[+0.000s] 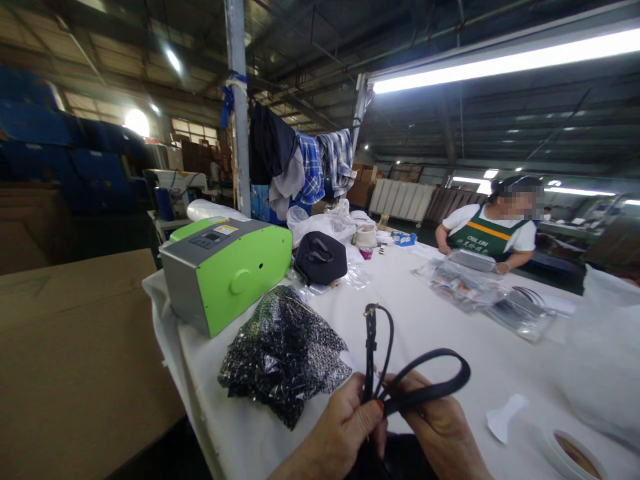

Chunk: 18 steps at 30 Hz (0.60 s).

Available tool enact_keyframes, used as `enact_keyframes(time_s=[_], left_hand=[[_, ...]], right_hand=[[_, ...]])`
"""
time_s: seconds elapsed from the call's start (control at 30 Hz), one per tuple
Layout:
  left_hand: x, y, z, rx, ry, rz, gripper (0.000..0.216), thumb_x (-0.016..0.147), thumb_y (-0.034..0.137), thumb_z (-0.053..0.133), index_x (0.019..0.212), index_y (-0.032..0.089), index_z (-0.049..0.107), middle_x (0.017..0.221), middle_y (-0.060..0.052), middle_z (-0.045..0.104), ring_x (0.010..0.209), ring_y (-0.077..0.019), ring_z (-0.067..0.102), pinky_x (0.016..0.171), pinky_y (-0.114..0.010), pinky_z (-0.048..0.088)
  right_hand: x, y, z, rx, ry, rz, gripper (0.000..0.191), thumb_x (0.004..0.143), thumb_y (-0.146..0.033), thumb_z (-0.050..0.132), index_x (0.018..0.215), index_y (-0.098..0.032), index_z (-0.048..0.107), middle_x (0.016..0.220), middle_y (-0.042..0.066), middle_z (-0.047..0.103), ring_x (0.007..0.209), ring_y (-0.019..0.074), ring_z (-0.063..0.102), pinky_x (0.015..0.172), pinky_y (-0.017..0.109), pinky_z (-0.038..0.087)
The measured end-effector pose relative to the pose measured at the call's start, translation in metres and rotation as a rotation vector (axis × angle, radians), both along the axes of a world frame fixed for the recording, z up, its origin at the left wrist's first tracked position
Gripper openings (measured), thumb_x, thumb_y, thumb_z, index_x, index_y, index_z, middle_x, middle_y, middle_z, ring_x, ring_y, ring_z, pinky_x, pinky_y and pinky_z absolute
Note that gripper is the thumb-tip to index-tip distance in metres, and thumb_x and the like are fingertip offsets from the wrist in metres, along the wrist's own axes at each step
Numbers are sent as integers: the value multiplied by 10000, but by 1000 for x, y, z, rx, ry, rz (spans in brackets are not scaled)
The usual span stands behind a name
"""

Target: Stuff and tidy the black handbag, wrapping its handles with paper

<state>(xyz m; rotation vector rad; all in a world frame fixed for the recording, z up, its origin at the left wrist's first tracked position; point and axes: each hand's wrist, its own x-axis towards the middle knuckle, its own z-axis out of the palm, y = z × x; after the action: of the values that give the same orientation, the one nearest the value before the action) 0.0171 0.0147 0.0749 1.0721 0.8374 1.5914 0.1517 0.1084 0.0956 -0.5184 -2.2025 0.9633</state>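
Held up over the near edge of the table is a black strap (453, 380), bent into a wide loop at the right and a narrower upright loop with a small brass-coloured clasp at its top. My left hand (345, 423) pinches it with thumb and fingers near the base of the loops. Close beside it, my right hand (435, 420) grips the strap from behind, its fingertips partly hidden. Below both hands lies something black (400, 457), cut off by the frame's bottom. A crumpled heap of black-and-white patterned plastic (285, 353) sits left of my hands.
On the white table (380, 287) stand a green-and-grey machine (245, 273) and a black bag (320, 259). A tape roll (575, 453) and a white paper piece (506, 417) lie at right. Across the table, a person (487, 230) handles clear plastic packages (460, 283). A cardboard box (75, 360) stands at left.
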Motion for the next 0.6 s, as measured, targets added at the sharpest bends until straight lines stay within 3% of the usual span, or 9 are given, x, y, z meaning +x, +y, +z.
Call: enact_keyframes(time_s=[0.1,0.23,0.43,0.6], left_hand=[[1,-1,0,-28,10,25,515,817,552,556,1038,89,516,534,37,492,450,-80,426,485,-210,323],[0,-4,-1,-80,19,54,556,804,576,552,1060,82,539,554,27,500,476,-100,444,524,-238,349],[0,-4,-7,-124,18,94,461,820,541,545,689,102,599,508,10,480,490,-104,432,545,-249,338],[0,-4,-5,-141,-23,94,434,815,520,562,888,97,625,504,27,484,504,-112,429,582,-255,342]], right_hand=[[3,2,0,452,-41,54,280,851,-98,443,907,-206,695,762,41,654,668,132,641,589,193,517],[4,1,7,865,51,-70,277,856,-57,442,808,-177,687,740,63,662,660,137,634,588,206,509],[4,-2,19,955,28,-27,278,854,-40,430,908,-164,673,756,61,690,744,151,648,730,272,492],[31,1,32,1003,-128,-42,274,815,-59,471,945,-195,670,808,39,718,686,143,658,667,258,484]])
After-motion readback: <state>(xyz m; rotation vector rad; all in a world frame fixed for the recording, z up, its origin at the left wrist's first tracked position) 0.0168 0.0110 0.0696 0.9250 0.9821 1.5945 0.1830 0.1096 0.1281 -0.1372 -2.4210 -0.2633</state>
